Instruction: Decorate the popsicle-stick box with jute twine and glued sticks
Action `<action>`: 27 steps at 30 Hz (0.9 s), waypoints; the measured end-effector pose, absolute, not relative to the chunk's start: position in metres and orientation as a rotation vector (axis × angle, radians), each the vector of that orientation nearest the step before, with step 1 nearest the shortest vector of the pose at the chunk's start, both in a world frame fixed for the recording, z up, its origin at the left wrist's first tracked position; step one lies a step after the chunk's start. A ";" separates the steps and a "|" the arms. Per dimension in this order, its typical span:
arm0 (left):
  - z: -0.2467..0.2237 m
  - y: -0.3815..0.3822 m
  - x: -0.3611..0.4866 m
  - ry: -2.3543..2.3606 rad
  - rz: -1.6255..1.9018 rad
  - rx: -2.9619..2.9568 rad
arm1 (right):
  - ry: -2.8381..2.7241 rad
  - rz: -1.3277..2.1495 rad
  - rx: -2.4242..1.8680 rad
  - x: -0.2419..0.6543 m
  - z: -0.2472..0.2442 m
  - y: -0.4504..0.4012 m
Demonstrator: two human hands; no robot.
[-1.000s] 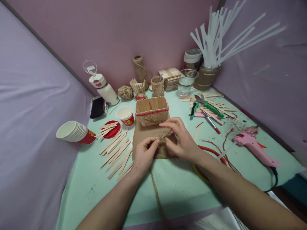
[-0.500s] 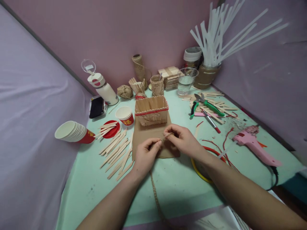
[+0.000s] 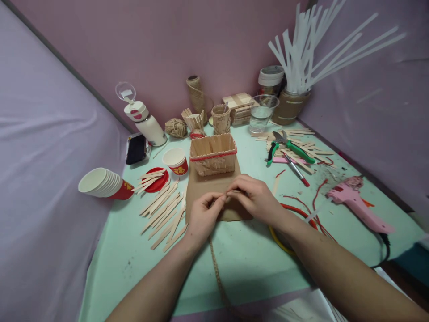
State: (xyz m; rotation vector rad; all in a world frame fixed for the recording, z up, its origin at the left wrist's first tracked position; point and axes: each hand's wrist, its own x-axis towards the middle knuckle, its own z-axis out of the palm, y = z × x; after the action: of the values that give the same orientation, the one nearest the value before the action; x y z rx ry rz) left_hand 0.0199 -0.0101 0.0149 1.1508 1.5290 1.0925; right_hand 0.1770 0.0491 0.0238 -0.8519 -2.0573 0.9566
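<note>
A braided twine cord (image 3: 216,268) runs from under my left hand (image 3: 205,214) down over the table's front edge. My left thumb and fingers pinch its upper end above a brown cardboard sheet (image 3: 209,184). My right hand (image 3: 253,197) meets the left fingertips, closed on the twine strands there; the strands are mostly hidden between the fingers. Just beyond both hands, a small rectangular basket of wooden sticks (image 3: 214,163) with a red-trimmed rim stands on the back part of the cardboard.
Wooden sticks (image 3: 164,210), a paper cup (image 3: 176,162) and stacked cups (image 3: 103,183) lie left. Pruning shears (image 3: 288,147), a marker-like tool (image 3: 296,170) and a pink glue gun (image 3: 358,203) are right. A water cup (image 3: 261,116) and twine ball (image 3: 176,128) stand behind.
My right hand has moved slightly left and down, so its fingertips now meet those of my left hand. The view has shifted a little.
</note>
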 end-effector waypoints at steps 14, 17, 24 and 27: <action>0.016 -0.011 0.019 1.449 1.065 1.137 | -1.553 1.550 -1.121 0.171 0.023 0.051; 0.016 -0.011 0.020 1.446 1.057 1.160 | -1.539 1.541 -1.133 0.172 0.023 0.052; 0.018 -0.011 0.020 1.449 1.052 1.161 | -1.501 1.413 -1.157 0.172 0.022 0.052; 0.020 -0.010 0.019 1.403 1.040 1.185 | -1.492 1.333 -1.180 0.171 0.021 0.052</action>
State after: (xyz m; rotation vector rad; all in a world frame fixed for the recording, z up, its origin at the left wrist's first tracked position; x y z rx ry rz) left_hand 0.0194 -0.0104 0.0197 1.1850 1.4034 1.0402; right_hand 0.1712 0.0522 0.0215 -1.1797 -1.4923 1.3326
